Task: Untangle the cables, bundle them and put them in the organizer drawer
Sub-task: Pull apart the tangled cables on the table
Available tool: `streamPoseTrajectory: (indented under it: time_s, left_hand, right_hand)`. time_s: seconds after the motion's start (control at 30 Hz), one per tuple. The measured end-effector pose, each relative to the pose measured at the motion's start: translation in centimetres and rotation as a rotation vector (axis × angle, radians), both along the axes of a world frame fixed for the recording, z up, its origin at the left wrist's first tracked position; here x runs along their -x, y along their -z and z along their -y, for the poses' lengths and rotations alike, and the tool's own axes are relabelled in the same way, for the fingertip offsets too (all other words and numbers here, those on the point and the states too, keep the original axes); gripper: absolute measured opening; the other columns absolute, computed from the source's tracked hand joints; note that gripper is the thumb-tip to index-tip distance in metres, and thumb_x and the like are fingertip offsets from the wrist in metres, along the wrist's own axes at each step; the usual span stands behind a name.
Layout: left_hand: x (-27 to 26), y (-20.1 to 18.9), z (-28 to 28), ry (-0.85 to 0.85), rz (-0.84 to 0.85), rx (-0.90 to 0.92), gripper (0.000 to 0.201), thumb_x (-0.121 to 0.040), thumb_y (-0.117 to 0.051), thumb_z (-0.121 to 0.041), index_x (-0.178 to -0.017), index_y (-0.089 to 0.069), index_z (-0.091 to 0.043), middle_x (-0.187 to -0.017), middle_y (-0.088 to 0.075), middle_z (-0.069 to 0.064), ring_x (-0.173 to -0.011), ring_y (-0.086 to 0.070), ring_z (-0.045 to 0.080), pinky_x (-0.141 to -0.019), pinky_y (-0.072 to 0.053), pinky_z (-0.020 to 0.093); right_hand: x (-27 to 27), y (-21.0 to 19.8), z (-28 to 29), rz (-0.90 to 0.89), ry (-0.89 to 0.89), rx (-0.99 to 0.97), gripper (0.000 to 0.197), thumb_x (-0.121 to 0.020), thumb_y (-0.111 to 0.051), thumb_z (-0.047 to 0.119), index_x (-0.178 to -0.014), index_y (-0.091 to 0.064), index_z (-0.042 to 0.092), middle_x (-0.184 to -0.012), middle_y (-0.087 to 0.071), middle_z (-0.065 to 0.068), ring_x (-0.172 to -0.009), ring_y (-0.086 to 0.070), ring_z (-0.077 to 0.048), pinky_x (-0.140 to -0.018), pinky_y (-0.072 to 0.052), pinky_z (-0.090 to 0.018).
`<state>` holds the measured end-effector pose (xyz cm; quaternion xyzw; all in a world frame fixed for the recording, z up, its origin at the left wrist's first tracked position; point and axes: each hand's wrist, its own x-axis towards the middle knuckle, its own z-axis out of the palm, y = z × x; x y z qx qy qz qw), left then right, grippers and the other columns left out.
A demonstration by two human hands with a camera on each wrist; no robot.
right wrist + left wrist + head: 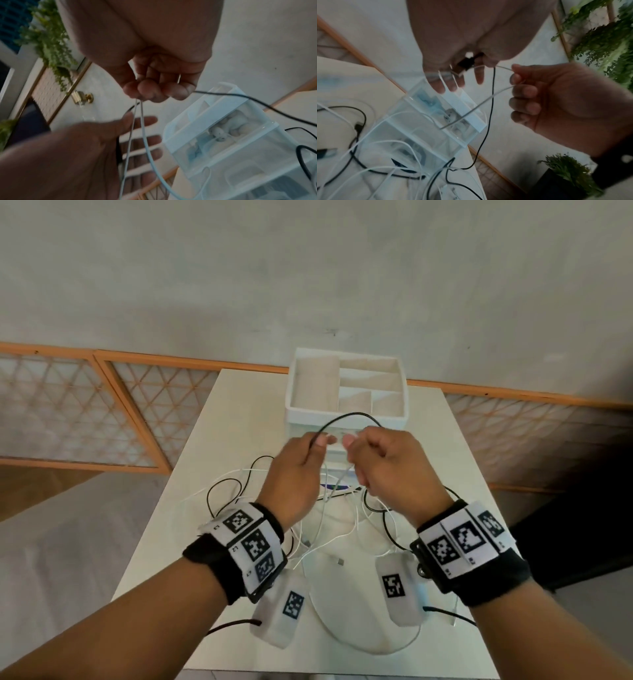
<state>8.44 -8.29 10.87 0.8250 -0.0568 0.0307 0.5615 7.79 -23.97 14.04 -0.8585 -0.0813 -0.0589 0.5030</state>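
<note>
The task looked barely begun: most of the cables [308,529], black and white, lay tangled on the white table [191,460] at about 6 o'clock from the organizer [347,386], none was bundled, and I could not tell whether any drawer stood open. Both hands were raised in front of the organizer. The right hand [390,463] was closed, thumb and fingertips pinching a white cable [144,135] doubled into a hanging loop, with a black cable [349,416] arching from it across to the left hand [298,474]. That hand pinched the black cable near its plug with the thumb, its other fingers nearly straight. The narrow table's side edges ran close to the tangle at 3 and 9 o'clock, and one white loop [370,642] neared the front edge; open room lay mainly above the table.
</note>
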Motion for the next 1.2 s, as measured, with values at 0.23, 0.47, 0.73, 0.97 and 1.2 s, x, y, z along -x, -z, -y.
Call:
streamPoseTrajectory:
  time_s: [0.23, 0.47, 0.73, 0.97, 1.2]
  left_hand:
    - [-0.3, 0.5, -4.6, 0.145, -0.252, 0.028, 0.038, -0.105, -0.041, -0.03, -0.083, -0.06, -0.007, -0.061, -0.053, -0.003, -0.059, -0.045, 0.014, -0.055, -0.039, 0.019]
    - [-0.9, 1.9, -8.3, 0.012, -0.335, -0.081, 0.04, -0.104, -0.041, -0.036, -0.08, -0.063, -0.012, -0.063, -0.044, -0.001, -0.059, -0.042, 0.018, -0.058, -0.042, 0.029]
    - [-0.5, 0.0, -5.0, -0.018, -0.113, -0.165, 0.03, -0.104, -0.042, -0.032, -0.114, -0.07, -0.027, -0.117, -0.058, -0.004, -0.108, -0.053, 0.013, -0.081, -0.036, 0.007]
    - [-1.2, -1.7, -2.3, -0.093, -0.21, 0.164, 0.033, -0.104, -0.043, -0.022, -0.082, -0.065, -0.012, -0.072, -0.063, 0.007, -0.069, -0.057, 0.024, -0.065, -0.045, 0.028]
    - [0.6, 1.4, -0.6, 0.312, -0.427, 0.339, 0.049, -0.105, -0.037, -0.041, -0.088, -0.064, -0.003, -0.056, -0.059, 0.007, -0.064, -0.061, 0.025, -0.074, -0.041, 0.034]
  right_hand:
    - [-0.4, -1.4, 2.5, 0.011, 0.124, -0.134, 0.036, -0.094, -0.061, 0.03, -0.06, -0.058, 0.016, -0.054, -0.051, -0.003, -0.045, -0.039, -0.006, -0.055, -0.035, -0.025]
    - [-0.6, 0.1, 3.3, -0.013, 0.238, -0.075, 0.044, -0.098, -0.058, 0.04, -0.067, -0.056, 0.008, -0.049, -0.053, 0.006, -0.045, -0.048, -0.011, -0.055, -0.039, -0.029]
    - [0.7, 2.3, -0.7, -0.043, -0.091, 0.212, 0.029, -0.098, -0.059, 0.037, -0.077, -0.07, 0.02, -0.048, -0.047, 0.009, -0.047, -0.043, -0.007, -0.053, -0.034, -0.02]
    - [0.3, 0.4, -0.3, -0.095, 0.177, -0.079, 0.023, -0.098, -0.057, 0.018, -0.12, -0.057, 0.022, -0.069, -0.068, -0.019, -0.042, -0.057, -0.01, -0.045, -0.045, -0.021]
    - [0.6, -0.1, -1.0, -0.005, 0.113, -0.277, 0.039, -0.09, -0.044, -0.013, -0.107, -0.066, 0.014, -0.074, -0.069, -0.01, -0.06, -0.071, -0.023, -0.059, -0.058, -0.033]
